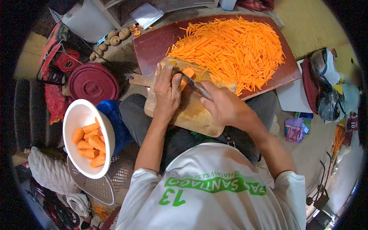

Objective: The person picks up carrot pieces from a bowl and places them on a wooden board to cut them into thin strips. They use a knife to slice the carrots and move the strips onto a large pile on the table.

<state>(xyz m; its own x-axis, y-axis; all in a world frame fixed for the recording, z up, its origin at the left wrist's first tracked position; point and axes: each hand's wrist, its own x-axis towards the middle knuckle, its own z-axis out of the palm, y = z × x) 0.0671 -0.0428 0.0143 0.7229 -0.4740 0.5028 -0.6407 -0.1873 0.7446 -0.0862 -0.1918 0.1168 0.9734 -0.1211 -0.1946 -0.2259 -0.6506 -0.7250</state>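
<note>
My right hand (221, 102) is wrapped round the handle of a knife (194, 85); its blade points up and left, toward my left hand. On the upper left part of the wooden cutting board (197, 119), my left hand (168, 88) rests with its fingers bent beside the blade. An orange carrot piece (188, 73) lies at the blade, partly hidden by it. Whether my left fingers grip any carrot cannot be made out. Beyond the board, a large heap of thin carrot strips (234, 50) covers much of a dark red board (153, 42).
At the left, a white bowl (70, 153) holds several peeled carrot pieces, above a perforated basket (90, 184). Behind it sits a dark red round lid (93, 86). Several brown round items (115, 40) lie at the upper left. Bags and a purple pouch (294, 129) are at the right.
</note>
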